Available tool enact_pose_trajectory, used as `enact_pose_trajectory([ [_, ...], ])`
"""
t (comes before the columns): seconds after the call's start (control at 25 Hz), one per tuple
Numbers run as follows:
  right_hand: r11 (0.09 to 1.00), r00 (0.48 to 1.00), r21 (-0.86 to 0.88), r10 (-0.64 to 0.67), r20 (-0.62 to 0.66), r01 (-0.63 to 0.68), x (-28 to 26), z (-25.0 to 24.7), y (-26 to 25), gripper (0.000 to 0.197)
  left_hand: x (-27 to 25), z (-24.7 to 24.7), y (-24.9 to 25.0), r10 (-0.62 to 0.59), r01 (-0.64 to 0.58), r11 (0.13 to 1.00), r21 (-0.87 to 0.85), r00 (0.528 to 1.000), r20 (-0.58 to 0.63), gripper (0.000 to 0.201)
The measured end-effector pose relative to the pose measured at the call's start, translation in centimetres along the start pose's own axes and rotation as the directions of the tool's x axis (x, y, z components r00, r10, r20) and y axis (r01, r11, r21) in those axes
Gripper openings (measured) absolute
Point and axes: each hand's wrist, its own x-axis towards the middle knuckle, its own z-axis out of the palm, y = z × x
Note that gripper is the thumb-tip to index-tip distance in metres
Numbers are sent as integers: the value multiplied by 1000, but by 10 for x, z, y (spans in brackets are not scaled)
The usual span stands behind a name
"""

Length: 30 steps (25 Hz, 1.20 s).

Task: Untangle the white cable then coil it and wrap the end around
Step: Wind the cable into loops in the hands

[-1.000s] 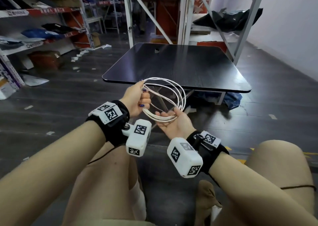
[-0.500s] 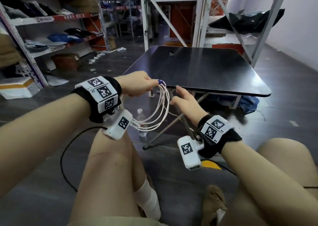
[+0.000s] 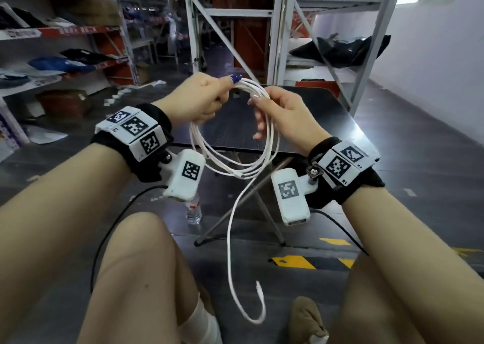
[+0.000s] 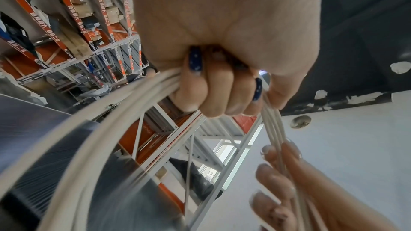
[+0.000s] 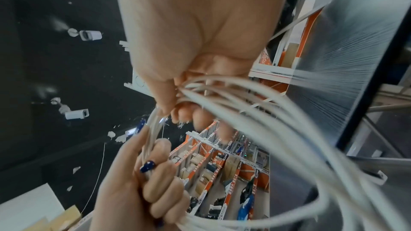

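Observation:
The white cable (image 3: 235, 167) hangs as a coil of several loops in front of me, held up at its top. My left hand (image 3: 222, 92) grips the bundled strands in a fist, thumb on top. In the left wrist view the left hand (image 4: 218, 85) has its fingers curled round the cable (image 4: 106, 126). My right hand (image 3: 258, 103) pinches the same bundle just to the right, its lower fingers lying loosely along the loops. The right wrist view shows the right hand (image 5: 184, 104) nipping the cable (image 5: 278, 117). A loose tail (image 3: 231, 239) drops between my knees and curls up at its end (image 3: 259, 288).
A black table (image 3: 314, 124) stands right behind the hands on folding legs. On the floor under it is a water bottle (image 3: 193, 211). Shelving racks (image 3: 65, 32) fill the left and back. A yellow-black floor marking (image 3: 293, 262) lies ahead. My knees frame the hanging tail.
Both hands and the coil have risen in front of the table. My right hand went from the coil's bottom to pinching its top beside the left hand. A loose tail now hangs down.

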Motion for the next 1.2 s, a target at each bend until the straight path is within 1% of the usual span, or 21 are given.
enact_pose_trajectory([
  [0.08,998,998,38,46,40,-47,9,-6,-7,14,9,0,6,46,-46,999,-17,998,-41,44],
  [0.12,995,994,30,92,58,-94,12,-9,-8,17,13,0,6,54,-55,998,-20,997,-49,44],
  [0.2,976,973,19,216,78,-218,13,-13,-2,27,18,4,-2,34,-36,999,-38,998,-48,44],
  [0.28,953,956,89,282,84,-289,15,-18,6,32,22,9,-12,6,-9,997,-79,999,-38,45],
  [0.36,940,958,193,269,98,-283,17,-22,15,31,26,16,-18,-10,4,990,-139,999,-41,48],
  [0.44,932,960,232,261,102,-278,19,-24,25,30,32,23,-23,-20,8,983,-181,998,-61,48],
  [0.56,938,962,212,269,53,-274,20,-29,39,28,42,35,-33,-26,7,975,-223,996,-82,48],
  [0.8,942,954,150,295,49,-299,22,-44,70,27,57,59,-70,-50,24,945,-327,996,-71,47],
  [0.92,924,943,188,328,54,-332,26,-48,70,26,59,59,-72,-68,32,922,-387,995,-79,48],
  [1.08,932,955,207,284,91,-297,24,-57,69,20,62,57,-67,-84,21,882,-472,990,-114,47],
  [1.2,925,952,227,285,115,-304,18,-60,71,15,57,57,-68,-99,25,858,-513,988,-117,48],
])
